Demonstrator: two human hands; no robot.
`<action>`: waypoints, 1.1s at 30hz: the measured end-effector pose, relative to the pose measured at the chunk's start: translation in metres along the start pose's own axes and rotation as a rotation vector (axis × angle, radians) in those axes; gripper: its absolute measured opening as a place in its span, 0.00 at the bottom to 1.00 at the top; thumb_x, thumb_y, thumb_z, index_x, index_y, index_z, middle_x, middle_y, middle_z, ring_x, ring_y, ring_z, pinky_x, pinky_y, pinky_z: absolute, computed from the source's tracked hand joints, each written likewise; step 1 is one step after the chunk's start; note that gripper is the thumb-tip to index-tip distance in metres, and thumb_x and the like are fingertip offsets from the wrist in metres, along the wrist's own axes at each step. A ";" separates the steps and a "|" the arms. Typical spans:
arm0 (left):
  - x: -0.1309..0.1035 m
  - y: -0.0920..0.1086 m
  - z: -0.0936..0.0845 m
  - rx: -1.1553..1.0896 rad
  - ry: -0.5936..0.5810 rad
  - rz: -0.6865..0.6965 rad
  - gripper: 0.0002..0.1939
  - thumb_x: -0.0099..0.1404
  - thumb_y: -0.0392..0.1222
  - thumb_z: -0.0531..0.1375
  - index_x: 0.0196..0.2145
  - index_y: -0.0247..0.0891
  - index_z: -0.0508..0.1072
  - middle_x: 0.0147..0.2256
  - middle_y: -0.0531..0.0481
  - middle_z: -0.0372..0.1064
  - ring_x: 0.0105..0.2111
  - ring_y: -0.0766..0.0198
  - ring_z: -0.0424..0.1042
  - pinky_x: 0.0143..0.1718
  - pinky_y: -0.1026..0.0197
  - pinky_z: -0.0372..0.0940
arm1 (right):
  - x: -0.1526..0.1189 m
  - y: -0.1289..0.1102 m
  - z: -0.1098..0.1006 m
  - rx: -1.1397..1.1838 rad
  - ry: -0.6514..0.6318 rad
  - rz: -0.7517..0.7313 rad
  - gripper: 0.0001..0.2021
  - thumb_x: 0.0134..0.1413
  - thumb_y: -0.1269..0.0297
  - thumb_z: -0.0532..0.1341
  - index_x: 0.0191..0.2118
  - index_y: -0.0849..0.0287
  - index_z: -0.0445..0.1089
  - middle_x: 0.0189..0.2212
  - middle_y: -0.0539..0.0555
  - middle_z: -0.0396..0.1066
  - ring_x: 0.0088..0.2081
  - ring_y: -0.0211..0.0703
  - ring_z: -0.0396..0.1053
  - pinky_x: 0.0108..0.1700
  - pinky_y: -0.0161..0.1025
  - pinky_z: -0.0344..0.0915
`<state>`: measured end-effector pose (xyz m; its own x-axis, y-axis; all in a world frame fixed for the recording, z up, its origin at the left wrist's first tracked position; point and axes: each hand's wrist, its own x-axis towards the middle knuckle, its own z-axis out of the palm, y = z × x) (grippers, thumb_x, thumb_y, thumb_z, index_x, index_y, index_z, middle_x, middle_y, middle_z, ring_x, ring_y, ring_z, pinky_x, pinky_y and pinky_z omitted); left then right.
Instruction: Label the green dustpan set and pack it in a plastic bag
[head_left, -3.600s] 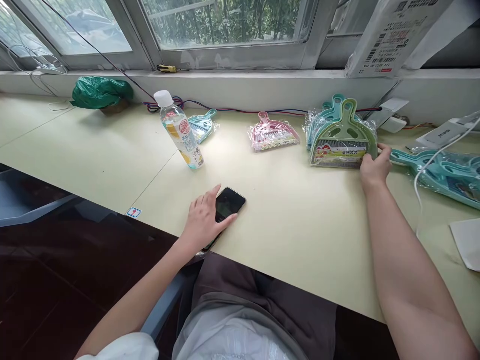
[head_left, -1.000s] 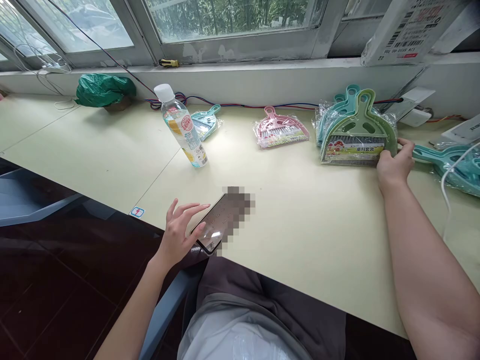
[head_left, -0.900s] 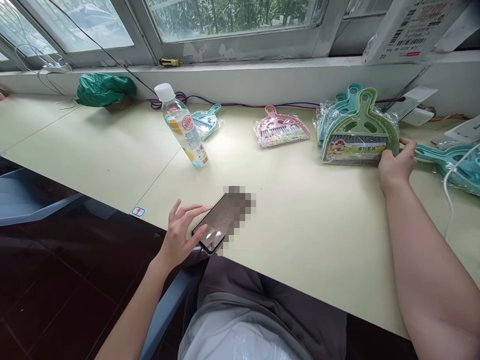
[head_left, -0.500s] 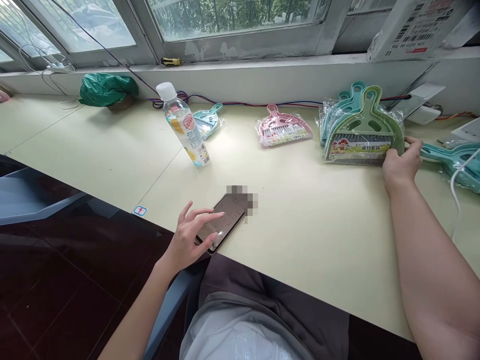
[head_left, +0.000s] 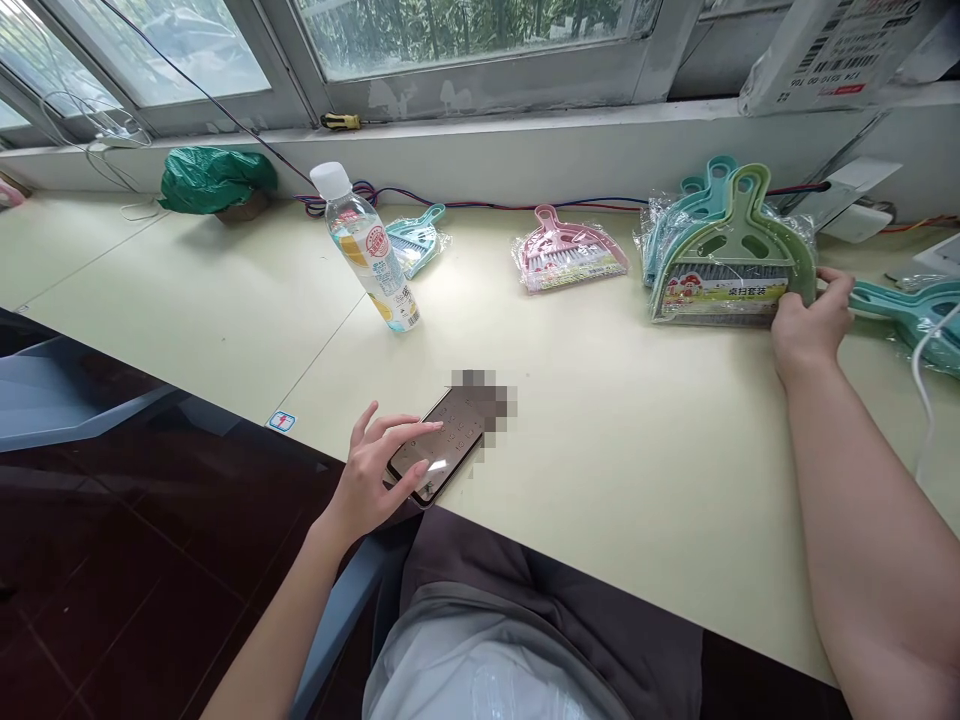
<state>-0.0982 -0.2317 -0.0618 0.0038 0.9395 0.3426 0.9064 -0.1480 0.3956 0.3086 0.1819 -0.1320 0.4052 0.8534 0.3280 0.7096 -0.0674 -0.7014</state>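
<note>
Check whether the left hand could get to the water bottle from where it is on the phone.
Probably yes. The left hand rests its fingers on the phone, holding nothing, and the water bottle stands upright farther back on the table with only bare tabletop between them. How far the arm stretches is uncertain.

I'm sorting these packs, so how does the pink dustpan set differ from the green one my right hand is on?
The pink dustpan set lies alone and untouched; the green dustpan set is the front of a stack of teal ones, with the right hand at its corner. The pink one looks smaller than the green one. Both are brush-and-dustpan sets in clear plastic wrap, handles toward the window.
</note>
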 end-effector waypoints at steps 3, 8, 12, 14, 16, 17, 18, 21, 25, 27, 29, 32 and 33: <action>0.000 -0.001 0.001 -0.003 0.011 -0.001 0.16 0.66 0.38 0.54 0.52 0.45 0.65 0.49 0.53 0.73 0.52 0.62 0.67 0.67 0.44 0.41 | 0.001 0.002 0.001 -0.007 0.002 -0.011 0.26 0.50 0.78 0.55 0.57 0.57 0.62 0.46 0.62 0.72 0.44 0.49 0.69 0.47 0.48 0.62; 0.001 -0.001 0.003 0.034 -0.016 0.013 0.16 0.66 0.39 0.53 0.52 0.45 0.65 0.49 0.53 0.73 0.52 0.61 0.68 0.67 0.44 0.41 | 0.002 0.003 0.002 -0.009 0.001 -0.009 0.27 0.50 0.78 0.55 0.57 0.56 0.62 0.46 0.62 0.72 0.45 0.48 0.69 0.48 0.48 0.62; 0.000 -0.002 0.003 0.081 -0.047 0.016 0.17 0.66 0.39 0.53 0.52 0.46 0.65 0.48 0.53 0.73 0.52 0.60 0.68 0.67 0.43 0.40 | 0.002 0.002 0.001 -0.014 0.001 -0.012 0.27 0.50 0.79 0.55 0.57 0.57 0.62 0.46 0.62 0.72 0.45 0.48 0.69 0.48 0.48 0.61; -0.001 -0.001 0.003 0.071 -0.003 0.023 0.18 0.66 0.39 0.54 0.53 0.47 0.65 0.49 0.53 0.72 0.52 0.60 0.68 0.66 0.43 0.41 | 0.001 0.000 0.000 -0.012 0.004 -0.019 0.27 0.50 0.79 0.55 0.57 0.58 0.62 0.45 0.62 0.72 0.45 0.48 0.68 0.47 0.47 0.61; -0.001 0.004 0.003 0.061 0.076 -0.006 0.19 0.66 0.40 0.54 0.55 0.48 0.62 0.53 0.52 0.70 0.55 0.60 0.66 0.66 0.42 0.43 | 0.000 -0.001 -0.001 -0.010 0.000 -0.017 0.26 0.50 0.78 0.55 0.57 0.58 0.62 0.45 0.62 0.72 0.44 0.48 0.68 0.46 0.46 0.61; -0.001 0.008 0.003 0.061 0.106 -0.053 0.22 0.67 0.42 0.54 0.57 0.48 0.59 0.55 0.50 0.67 0.57 0.59 0.64 0.65 0.42 0.44 | -0.001 -0.002 -0.001 -0.009 -0.005 -0.013 0.26 0.50 0.78 0.55 0.57 0.58 0.62 0.45 0.62 0.72 0.43 0.48 0.68 0.45 0.46 0.61; 0.000 0.013 0.003 0.066 0.118 -0.121 0.24 0.67 0.44 0.54 0.60 0.48 0.56 0.58 0.48 0.63 0.59 0.57 0.62 0.65 0.42 0.45 | -0.001 -0.002 -0.002 -0.010 -0.011 -0.008 0.26 0.51 0.78 0.55 0.57 0.58 0.62 0.45 0.62 0.72 0.43 0.48 0.68 0.45 0.45 0.60; 0.005 0.028 0.009 0.089 0.033 -0.344 0.37 0.65 0.53 0.56 0.65 0.45 0.44 0.64 0.41 0.53 0.62 0.50 0.56 0.61 0.41 0.52 | -0.001 -0.002 -0.002 -0.014 -0.018 -0.005 0.26 0.51 0.77 0.54 0.57 0.58 0.62 0.46 0.62 0.72 0.42 0.47 0.68 0.44 0.44 0.60; 0.016 0.040 0.024 0.129 -0.096 -0.390 0.47 0.60 0.56 0.61 0.67 0.45 0.40 0.60 0.40 0.58 0.59 0.46 0.60 0.57 0.42 0.57 | 0.000 0.000 0.000 -0.016 -0.008 -0.008 0.26 0.51 0.77 0.54 0.57 0.58 0.62 0.45 0.62 0.72 0.43 0.47 0.68 0.44 0.44 0.60; 0.022 0.043 0.031 0.155 -0.075 -0.388 0.46 0.59 0.53 0.62 0.67 0.46 0.41 0.58 0.41 0.62 0.57 0.47 0.62 0.55 0.43 0.59 | 0.000 0.000 0.000 -0.026 -0.013 -0.008 0.26 0.51 0.77 0.54 0.57 0.58 0.62 0.45 0.61 0.72 0.42 0.47 0.68 0.44 0.44 0.60; 0.026 0.044 0.034 0.168 -0.051 -0.396 0.44 0.60 0.50 0.62 0.66 0.47 0.42 0.56 0.43 0.64 0.54 0.48 0.64 0.53 0.45 0.61 | 0.000 -0.001 0.000 -0.032 -0.019 -0.006 0.25 0.51 0.77 0.54 0.57 0.57 0.61 0.45 0.60 0.72 0.42 0.47 0.68 0.44 0.43 0.60; 0.029 0.046 0.034 0.201 -0.046 -0.403 0.42 0.59 0.49 0.62 0.66 0.46 0.45 0.53 0.44 0.66 0.52 0.50 0.65 0.51 0.47 0.62 | -0.001 -0.003 -0.001 -0.035 -0.020 0.001 0.25 0.52 0.77 0.54 0.57 0.56 0.61 0.45 0.60 0.72 0.42 0.47 0.69 0.44 0.43 0.61; 0.029 0.046 0.034 0.218 -0.043 -0.401 0.41 0.59 0.49 0.62 0.65 0.46 0.47 0.53 0.44 0.66 0.51 0.50 0.66 0.51 0.47 0.62 | -0.001 -0.004 -0.002 -0.035 -0.020 0.000 0.25 0.52 0.77 0.54 0.57 0.57 0.61 0.45 0.60 0.72 0.42 0.47 0.69 0.45 0.44 0.61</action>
<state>-0.0420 -0.2005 -0.0624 -0.3526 0.9217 0.1615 0.9075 0.2947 0.2993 0.3064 0.1806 -0.1287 0.3935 0.8636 0.3151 0.7298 -0.0850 -0.6784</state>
